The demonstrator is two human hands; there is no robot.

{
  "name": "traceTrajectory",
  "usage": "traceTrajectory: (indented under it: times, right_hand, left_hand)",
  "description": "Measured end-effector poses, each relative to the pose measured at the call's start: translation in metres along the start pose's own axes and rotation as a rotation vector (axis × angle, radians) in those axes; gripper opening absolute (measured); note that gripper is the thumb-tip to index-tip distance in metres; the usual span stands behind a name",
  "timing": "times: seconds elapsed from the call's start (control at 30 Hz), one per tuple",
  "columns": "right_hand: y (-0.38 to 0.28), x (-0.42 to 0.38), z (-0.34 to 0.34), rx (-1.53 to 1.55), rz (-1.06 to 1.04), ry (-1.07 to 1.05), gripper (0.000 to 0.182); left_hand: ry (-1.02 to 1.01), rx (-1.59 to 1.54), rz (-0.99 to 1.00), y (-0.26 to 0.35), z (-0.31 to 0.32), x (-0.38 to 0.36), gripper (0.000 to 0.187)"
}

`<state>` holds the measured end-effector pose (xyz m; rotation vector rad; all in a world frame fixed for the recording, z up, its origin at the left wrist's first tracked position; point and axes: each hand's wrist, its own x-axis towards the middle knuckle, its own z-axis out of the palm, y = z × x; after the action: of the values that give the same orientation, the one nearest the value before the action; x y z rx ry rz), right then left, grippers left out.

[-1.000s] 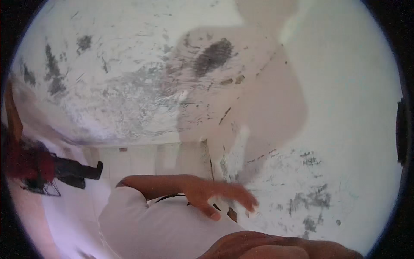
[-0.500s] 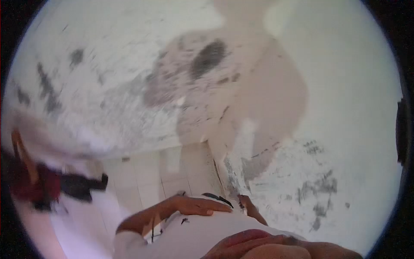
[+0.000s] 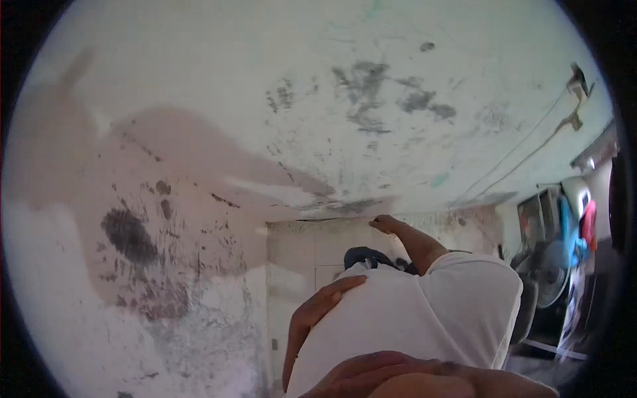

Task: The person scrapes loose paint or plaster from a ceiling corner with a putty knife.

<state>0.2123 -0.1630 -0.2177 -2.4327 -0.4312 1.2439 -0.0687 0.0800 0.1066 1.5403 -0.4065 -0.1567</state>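
- Since the earlier picture the view has swung round: the big pink patch of bare plaster (image 3: 166,199) now sits at the left, and the person in a white cotton shirt (image 3: 424,318) fills the bottom middle.
- That person's raised hand (image 3: 383,223) reaches up to the top edge of the pale tiled wall strip (image 3: 312,242). The fingers touch the edge, maybe to feel it or lean on it. I cannot tell if they hold anything.
- Another bare hand (image 3: 325,302) lies flat on the white shirt, fingers spread wide and holding nothing. It looks like the same person's hand, but its arm is cut off low down, so I cannot be sure.
- My own two hands do not show.
- A blurry brown shape (image 3: 411,378) at the bottom edge is too close to make out.
- At the right, a round grey fan (image 3: 551,272) and bright hanging clothes (image 3: 578,225) are squashed and dim.
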Motion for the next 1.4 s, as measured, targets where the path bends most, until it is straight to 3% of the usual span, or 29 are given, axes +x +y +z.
traceTrajectory:
  times: [0.07,0.13,0.2,0.27,0.3,0.4,0.47,0.53,0.67,0.83,0.9,0.97,1.03,1.2,1.27,1.3,1.33,1.4]
  right_hand:
    - [0.063,-0.012,0.034,0.024,-0.318,0.495,0.059]
    - [0.095,-0.044,0.035,0.273,0.196,0.266,0.060]
    - [0.108,-0.094,0.029,0.372,0.389,0.190,0.060]
    - [0.201,-0.063,0.083,0.128,0.213,0.324,0.060]
    - [0.246,-0.049,0.110,-0.005,0.139,0.402,0.060]
    - [0.202,-0.110,0.087,0.333,0.436,0.359,0.060]
    - [0.193,-0.112,0.086,0.365,0.467,0.411,0.061]
    - [0.192,-0.101,0.082,0.187,0.262,0.506,0.058]
    - [0.152,-0.091,0.020,0.177,0.012,0.413,0.052]
    - [0.075,-0.107,-0.073,0.166,-0.397,0.416,0.032]
    - [0.030,-0.146,-0.111,0.319,-0.500,0.301,0.015]
    - [-0.001,-0.179,-0.143,0.415,-0.553,0.169,0.010]
    - [-0.022,-0.217,-0.168,0.653,-0.824,0.104,0.012]
    - [-0.068,-0.309,-0.221,0.831,-1.475,0.389,0.020]
    - [-0.068,-0.312,-0.241,0.905,-1.649,0.482,0.010]
    - [-0.075,-0.318,-0.252,0.966,-1.783,0.443,0.016]
    - [-0.078,-0.318,-0.265,0.952,-1.864,0.469,0.029]
    - [-0.087,-0.323,-0.280,1.069,-1.888,0.590,0.022]
  left_hand:
    - [-0.047,0.063,-0.173,-0.054,-0.006,-0.002,0.036]
    - [-0.089,0.122,-0.341,-0.100,-0.011,-0.015,0.028]
    - [-0.125,0.163,-0.413,-0.109,-0.014,-0.020,0.027]
    - [-0.108,0.188,-0.694,-0.110,-0.017,-0.026,0.029]
    - [-0.120,0.189,-0.696,-0.114,-0.018,-0.030,0.029]
    - [-0.062,0.167,-0.669,-0.126,-0.018,-0.035,0.020]
    - [-0.113,0.121,-0.687,-0.126,-0.017,-0.030,0.019]
    - [-0.133,0.123,-0.701,-0.119,-0.013,-0.019,0.019]
    - [-0.148,0.048,-0.676,-0.133,0.006,-0.002,0.021]
    - [-0.175,0.065,-0.591,-0.149,0.039,0.026,0.023]
    - [-0.181,0.002,-0.607,-0.156,0.052,0.039,0.024]
    - [-0.263,0.227,-0.616,-0.157,0.062,0.051,0.028]
    - [-0.259,0.247,-0.626,-0.154,0.072,0.058,0.030]
    - [-0.303,0.339,-0.663,-0.152,0.082,0.081,0.034]
    - [-0.322,0.467,-0.616,-0.143,0.086,0.087,0.034]
    - [-0.304,0.464,-0.613,-0.135,0.089,0.092,0.034]
    - [-0.276,0.481,-0.625,-0.125,0.092,0.096,0.034]
    - [-0.244,0.495,-0.637,-0.118,0.092,0.109,0.034]
